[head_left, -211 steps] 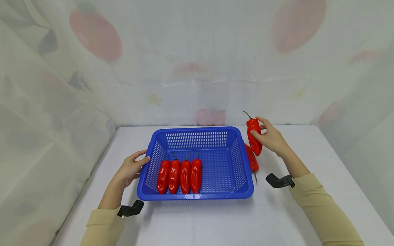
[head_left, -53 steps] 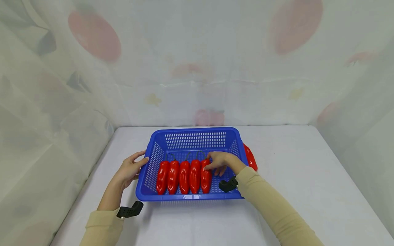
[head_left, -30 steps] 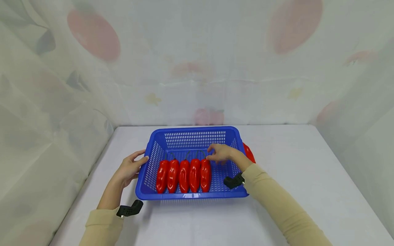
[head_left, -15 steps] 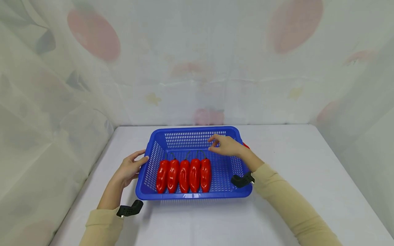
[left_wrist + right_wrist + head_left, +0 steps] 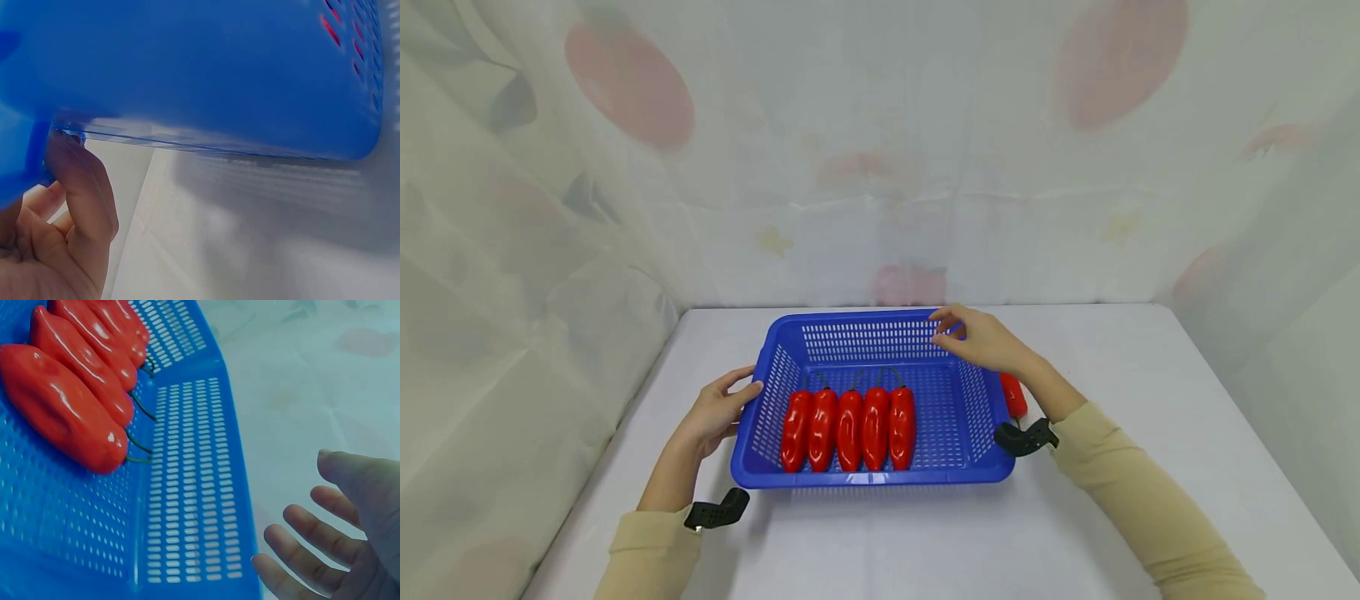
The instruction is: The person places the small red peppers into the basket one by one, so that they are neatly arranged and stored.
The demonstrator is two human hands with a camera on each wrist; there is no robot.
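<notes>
A blue plastic basket (image 5: pixel 880 479) with slotted walls holds several red peppers (image 5: pixel 850 429), laid side by side at its left with green stems toward the back. My left hand (image 5: pixel 718 410) grips the basket's left rim, thumb on top; in the left wrist view the fingers (image 5: pixel 84 194) curl under the rim. My right hand (image 5: pixel 981 337) hovers over the basket's back right corner, holding nothing, its fingers apart and relaxed in the right wrist view. Another red pepper (image 5: pixel 1013 395) lies outside the basket on the right, partly hidden by the right forearm and the basket.
The basket stands on a white table (image 5: pixel 880 542). Behind it hangs a pale curtain (image 5: pixel 880 167) with a fruit print, and more of it runs along the left side. Each wrist carries a black camera mount (image 5: pixel 718 510).
The right hand brought a pepper from the right into the basket, set it at the row's right end and let go. It then rose back and right. The left hand stayed on the rim.
</notes>
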